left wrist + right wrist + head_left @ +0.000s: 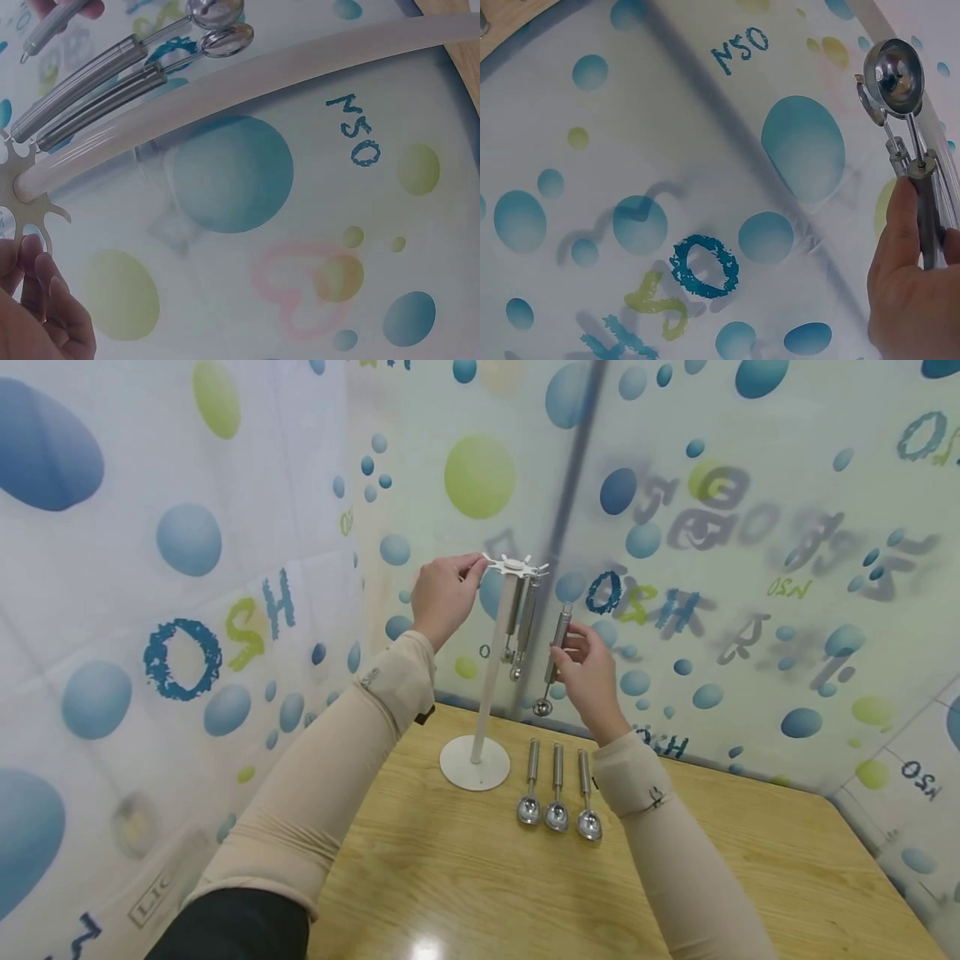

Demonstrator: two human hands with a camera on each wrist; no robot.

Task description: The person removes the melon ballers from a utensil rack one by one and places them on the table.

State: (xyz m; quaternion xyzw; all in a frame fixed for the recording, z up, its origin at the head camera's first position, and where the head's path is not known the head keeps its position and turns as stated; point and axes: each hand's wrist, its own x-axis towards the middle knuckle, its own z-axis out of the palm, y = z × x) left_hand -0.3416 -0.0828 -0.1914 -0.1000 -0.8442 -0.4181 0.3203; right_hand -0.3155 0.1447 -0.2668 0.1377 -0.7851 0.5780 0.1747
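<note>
My left hand (447,597) pinches one arm of the hooked top (514,565) of a white utensil stand (489,693). In the left wrist view, its fingertips (31,251) meet that hook. My right hand (588,672) grips a metal scoop (558,643) by its handle, bowl down, to the right of the stand and apart from it. The round bowl (894,77) of this scoop shows clearly in the right wrist view. Two other metal scoops hang from the hooks, one with a handle (79,86) nearer the held scoop, the other with a handle (105,105) beside the pole.
Three larger scoops lie in a row on the wooden table (450,877), right of the stand's round base (475,768): a left scoop (529,810), a middle one (557,814) and a right one (589,823). A patterned curtain (480,477) surrounds the table.
</note>
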